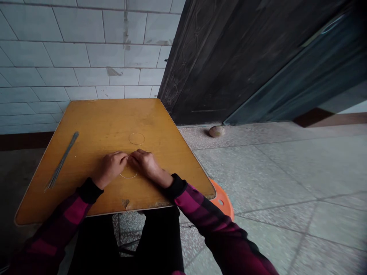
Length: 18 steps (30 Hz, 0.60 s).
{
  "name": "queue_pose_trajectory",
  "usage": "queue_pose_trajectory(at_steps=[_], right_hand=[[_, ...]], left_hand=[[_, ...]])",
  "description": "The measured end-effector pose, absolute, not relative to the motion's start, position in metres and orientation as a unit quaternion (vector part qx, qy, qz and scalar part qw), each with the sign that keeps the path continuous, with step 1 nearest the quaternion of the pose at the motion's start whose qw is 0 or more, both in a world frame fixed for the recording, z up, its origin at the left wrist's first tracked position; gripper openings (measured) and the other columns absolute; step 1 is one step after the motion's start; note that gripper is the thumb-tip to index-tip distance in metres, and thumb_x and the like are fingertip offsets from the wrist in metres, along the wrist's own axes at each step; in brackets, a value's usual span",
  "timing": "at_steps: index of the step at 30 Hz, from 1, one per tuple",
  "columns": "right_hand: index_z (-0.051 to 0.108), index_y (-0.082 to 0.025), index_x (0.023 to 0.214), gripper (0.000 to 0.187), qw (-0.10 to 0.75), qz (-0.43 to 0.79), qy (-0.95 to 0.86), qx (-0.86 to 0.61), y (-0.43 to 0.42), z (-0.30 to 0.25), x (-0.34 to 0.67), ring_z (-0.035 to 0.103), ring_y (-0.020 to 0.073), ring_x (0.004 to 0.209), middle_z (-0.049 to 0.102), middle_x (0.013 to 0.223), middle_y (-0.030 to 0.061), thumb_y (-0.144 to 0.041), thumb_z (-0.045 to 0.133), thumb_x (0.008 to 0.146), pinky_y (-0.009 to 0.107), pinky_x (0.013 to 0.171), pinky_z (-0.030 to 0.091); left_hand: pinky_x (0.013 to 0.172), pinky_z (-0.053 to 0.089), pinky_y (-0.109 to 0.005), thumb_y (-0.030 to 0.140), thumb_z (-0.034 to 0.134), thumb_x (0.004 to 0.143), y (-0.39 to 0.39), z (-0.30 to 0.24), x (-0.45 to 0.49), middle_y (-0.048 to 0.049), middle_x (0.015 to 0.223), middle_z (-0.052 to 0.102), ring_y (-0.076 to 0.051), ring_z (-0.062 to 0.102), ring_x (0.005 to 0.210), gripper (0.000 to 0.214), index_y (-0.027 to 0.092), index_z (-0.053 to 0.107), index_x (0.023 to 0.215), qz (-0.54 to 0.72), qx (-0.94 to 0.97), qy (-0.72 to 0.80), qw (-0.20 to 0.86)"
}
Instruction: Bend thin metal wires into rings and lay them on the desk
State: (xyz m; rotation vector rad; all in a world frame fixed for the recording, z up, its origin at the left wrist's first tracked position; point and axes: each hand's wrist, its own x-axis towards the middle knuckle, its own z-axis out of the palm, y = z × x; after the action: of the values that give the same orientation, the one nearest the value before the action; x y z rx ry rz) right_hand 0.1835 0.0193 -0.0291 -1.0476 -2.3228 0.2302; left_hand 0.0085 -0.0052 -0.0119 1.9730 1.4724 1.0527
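Observation:
Both my hands meet over the wooden table, pinching a thin wire [129, 177] whose lower part bows out in a loop beneath them. My left hand [112, 165] is closed on the wire from the left, fingertips together. From the right, my right hand [146, 162] is closed on it too, close to the left fingertips. The exact point where the wire ends meet is hidden by the fingers. Just beyond my hands lies a separate wire ring [137, 138], flat on the tabletop. A bundle of straight grey wires [63, 158] rests at the table's left side.
The wooden table [114, 114] stands against a white tiled wall [80, 55]. An orange plastic stool [225, 202] shows under its right corner. On the floor, a rounded stone [217, 131] sits near the dark door [218, 57]. A dark green curtain [286, 88] hangs right of it.

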Motion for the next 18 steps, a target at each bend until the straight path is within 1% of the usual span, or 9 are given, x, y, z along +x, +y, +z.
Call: queue_pose_trajectory(at_steps=[3, 5, 8, 11, 14, 18], right_hand=[[0.066, -0.015, 0.094, 0.018, 0.282, 0.070, -0.872, -0.395, 0.018, -0.027, 0.184, 0.057, 0.0131, 0.066, 0.066, 0.081, 0.0061, -0.017, 0.049, 0.093, 0.023, 0.061, 0.037], [0.066, -0.016, 0.089, 0.018, 0.269, 0.043, -0.873, -0.404, 0.017, -0.026, 0.185, 0.054, 0.0133, 0.064, 0.065, 0.077, 0.0050, -0.018, 0.049, 0.093, 0.024, 0.059, 0.034], [0.065, -0.018, 0.079, 0.021, 0.255, -0.010, -0.873, -0.417, 0.017, -0.025, 0.186, 0.052, 0.0155, 0.069, 0.063, 0.077, 0.0061, -0.022, 0.050, 0.094, 0.026, 0.058, 0.030], [0.064, -0.018, 0.078, 0.020, 0.244, -0.041, -0.880, -0.406, 0.017, -0.024, 0.187, 0.051, 0.0166, 0.073, 0.063, 0.081, 0.0071, -0.019, 0.051, 0.093, 0.026, 0.058, 0.030], [0.063, -0.017, 0.078, 0.021, 0.242, -0.034, -0.884, -0.398, 0.017, -0.027, 0.186, 0.047, 0.0139, 0.064, 0.061, 0.078, 0.0054, -0.013, 0.049, 0.093, 0.026, 0.057, 0.030], [0.062, -0.016, 0.077, 0.024, 0.256, -0.004, -0.874, -0.413, 0.020, -0.035, 0.183, 0.043, 0.0114, 0.056, 0.059, 0.075, 0.0043, -0.011, 0.045, 0.093, 0.025, 0.054, 0.029]], left_hand=[[0.070, 0.037, -0.028, 0.014, 0.061, 0.076, -0.005, -0.012, 0.008, -0.0057, 0.074, 0.065, -0.019, 0.054, 0.070, 0.010, 0.022, 0.065, 0.071, 0.391, 0.707, 0.554, 0.201], [0.069, 0.037, -0.028, 0.016, 0.059, 0.077, -0.004, -0.013, 0.008, -0.0049, 0.074, 0.065, -0.018, 0.054, 0.069, 0.010, 0.022, 0.064, 0.071, 0.396, 0.701, 0.561, 0.191], [0.066, 0.037, -0.026, 0.017, 0.058, 0.078, -0.005, -0.014, 0.009, -0.0031, 0.070, 0.063, -0.017, 0.054, 0.065, 0.009, 0.022, 0.062, 0.071, 0.405, 0.693, 0.554, 0.221], [0.067, 0.038, -0.026, 0.018, 0.058, 0.078, -0.005, -0.015, 0.011, -0.0032, 0.070, 0.063, -0.017, 0.054, 0.066, 0.008, 0.021, 0.062, 0.072, 0.417, 0.686, 0.542, 0.249], [0.070, 0.040, -0.027, 0.017, 0.057, 0.079, -0.005, -0.017, 0.014, -0.0045, 0.074, 0.065, -0.019, 0.056, 0.070, 0.009, 0.022, 0.061, 0.072, 0.428, 0.682, 0.538, 0.248], [0.068, 0.038, -0.026, 0.016, 0.053, 0.082, -0.005, -0.018, 0.015, -0.0018, 0.066, 0.058, -0.017, 0.053, 0.065, 0.012, 0.022, 0.057, 0.073, 0.427, 0.679, 0.543, 0.247]])
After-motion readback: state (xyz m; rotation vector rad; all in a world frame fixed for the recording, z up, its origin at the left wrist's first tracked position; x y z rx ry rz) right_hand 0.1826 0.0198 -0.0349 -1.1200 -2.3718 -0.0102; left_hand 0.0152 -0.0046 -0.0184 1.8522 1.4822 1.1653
